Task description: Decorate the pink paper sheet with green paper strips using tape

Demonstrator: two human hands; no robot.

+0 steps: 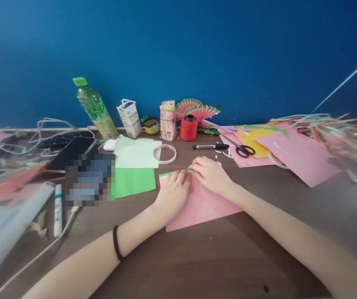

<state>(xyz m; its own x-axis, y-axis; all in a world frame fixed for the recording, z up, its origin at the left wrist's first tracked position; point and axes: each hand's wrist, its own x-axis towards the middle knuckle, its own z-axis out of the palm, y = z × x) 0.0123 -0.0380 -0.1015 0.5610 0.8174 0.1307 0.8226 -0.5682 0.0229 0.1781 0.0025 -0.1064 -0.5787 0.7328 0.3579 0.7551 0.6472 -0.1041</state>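
Spanning the upper half, a blue wall [178, 50] backs a dark brown table [178, 265]. On the table's far right lies a loose heap of thin, pale strips [355, 143], blurred toward the margin. A large pink sheet [197, 211] lies near the middle of the table, slightly askew, beneath both hands. Left of it, a pale green sheet [133, 153] rests just beyond a bright green sheet [136, 182]. To the right, further pink paper [303, 158] partly overlaps a yellow sheet [256, 139].

The tilted green-capped bottle [96, 110] stands by the wall at left. The left hand [172, 195], palm down, rests its fingers on the pink sheet near the far edge; the right hand [212, 176] brings its fingertips to the same edge, just beside the left. Both hands touch the paper, but whether either pinches it cannot be told.

Along the wall follow a white carton [130, 119], a pink-and-green folded fan [184, 108], a smaller patterned carton [168, 120] and a red spool [189, 129]. Scissors [239, 146] lie on the right-hand papers; a black pen [211, 146] lies to their left. A tape ring [166, 161] overlaps the pale green sheet. Smallest are a narrow green strip [164, 174] along the pink sheet's far edge and scattered white scraps [227, 154].
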